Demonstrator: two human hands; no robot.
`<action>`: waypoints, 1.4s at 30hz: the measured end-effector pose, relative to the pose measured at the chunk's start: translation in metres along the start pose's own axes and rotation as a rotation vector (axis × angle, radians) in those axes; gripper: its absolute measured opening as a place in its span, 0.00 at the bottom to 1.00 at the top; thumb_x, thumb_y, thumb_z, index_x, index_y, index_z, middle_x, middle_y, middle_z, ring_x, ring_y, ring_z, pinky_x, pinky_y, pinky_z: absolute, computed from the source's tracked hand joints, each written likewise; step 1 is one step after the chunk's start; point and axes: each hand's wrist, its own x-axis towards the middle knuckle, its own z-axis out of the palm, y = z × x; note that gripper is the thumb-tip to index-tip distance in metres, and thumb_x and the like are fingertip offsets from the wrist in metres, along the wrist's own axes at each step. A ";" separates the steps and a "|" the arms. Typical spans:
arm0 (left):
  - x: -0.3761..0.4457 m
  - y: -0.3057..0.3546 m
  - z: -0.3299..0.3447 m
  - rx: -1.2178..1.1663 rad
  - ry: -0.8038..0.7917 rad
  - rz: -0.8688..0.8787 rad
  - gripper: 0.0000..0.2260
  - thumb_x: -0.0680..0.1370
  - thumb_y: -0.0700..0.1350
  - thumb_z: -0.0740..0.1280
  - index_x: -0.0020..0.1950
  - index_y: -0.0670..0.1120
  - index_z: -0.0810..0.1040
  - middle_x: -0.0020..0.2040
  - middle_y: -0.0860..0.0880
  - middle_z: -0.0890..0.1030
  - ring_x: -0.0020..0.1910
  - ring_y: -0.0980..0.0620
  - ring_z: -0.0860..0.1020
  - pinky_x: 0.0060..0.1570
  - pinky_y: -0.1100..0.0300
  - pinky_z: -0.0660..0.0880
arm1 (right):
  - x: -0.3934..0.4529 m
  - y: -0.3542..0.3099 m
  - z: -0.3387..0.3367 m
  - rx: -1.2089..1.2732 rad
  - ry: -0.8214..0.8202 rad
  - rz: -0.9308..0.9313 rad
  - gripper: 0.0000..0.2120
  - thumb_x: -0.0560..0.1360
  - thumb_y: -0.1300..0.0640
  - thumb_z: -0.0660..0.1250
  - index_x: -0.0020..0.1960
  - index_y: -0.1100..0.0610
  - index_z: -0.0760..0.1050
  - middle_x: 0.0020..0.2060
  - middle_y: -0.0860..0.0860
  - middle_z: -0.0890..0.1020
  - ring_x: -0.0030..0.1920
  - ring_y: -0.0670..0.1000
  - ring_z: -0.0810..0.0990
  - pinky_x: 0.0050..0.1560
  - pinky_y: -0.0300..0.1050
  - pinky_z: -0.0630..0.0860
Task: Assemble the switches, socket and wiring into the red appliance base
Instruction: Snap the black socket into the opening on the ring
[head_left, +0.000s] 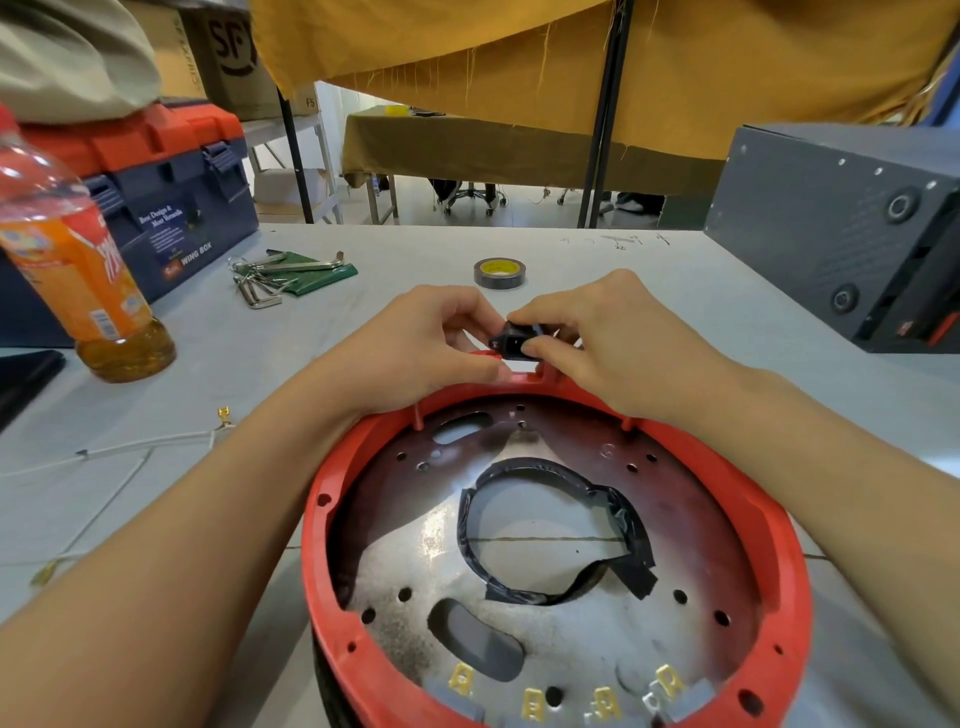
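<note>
Grey worktop (571, 249) carries the red appliance base (779, 519), open side up. Left hand (431, 343) and right hand (587, 338) both pinch the black socket (519, 340) above the far rim notch, pin face toward the camera, long axis left-right. It looks light, rigid; best gripped by its end flanges.

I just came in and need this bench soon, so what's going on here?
A person is fitting a small black plastic power socket into the red round appliance base. Both the left hand and the right hand pinch the socket right above a notch in the base's far rim; it isn't seated yet. White wires with brass terminals lie unattached on the grey table. Switch terminals show along the near rim.
</note>
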 end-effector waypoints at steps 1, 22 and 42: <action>0.000 0.000 0.000 0.007 -0.004 0.006 0.09 0.70 0.37 0.74 0.46 0.46 0.77 0.26 0.62 0.77 0.25 0.63 0.72 0.29 0.76 0.65 | 0.000 0.000 0.001 -0.012 0.002 0.004 0.10 0.76 0.59 0.66 0.56 0.55 0.81 0.42 0.58 0.84 0.44 0.57 0.80 0.45 0.54 0.77; 0.000 -0.003 -0.002 0.116 0.066 -0.059 0.10 0.67 0.40 0.75 0.37 0.50 0.76 0.26 0.60 0.77 0.27 0.62 0.72 0.33 0.68 0.69 | 0.008 -0.001 -0.001 0.189 -0.054 0.151 0.11 0.68 0.59 0.75 0.49 0.57 0.79 0.44 0.50 0.81 0.36 0.39 0.74 0.38 0.24 0.67; 0.001 -0.005 -0.002 0.085 0.063 -0.091 0.09 0.67 0.40 0.76 0.37 0.49 0.77 0.24 0.59 0.76 0.27 0.59 0.71 0.34 0.62 0.68 | 0.007 -0.002 -0.002 0.213 -0.029 0.157 0.08 0.69 0.60 0.74 0.47 0.56 0.80 0.43 0.49 0.82 0.36 0.51 0.79 0.44 0.40 0.73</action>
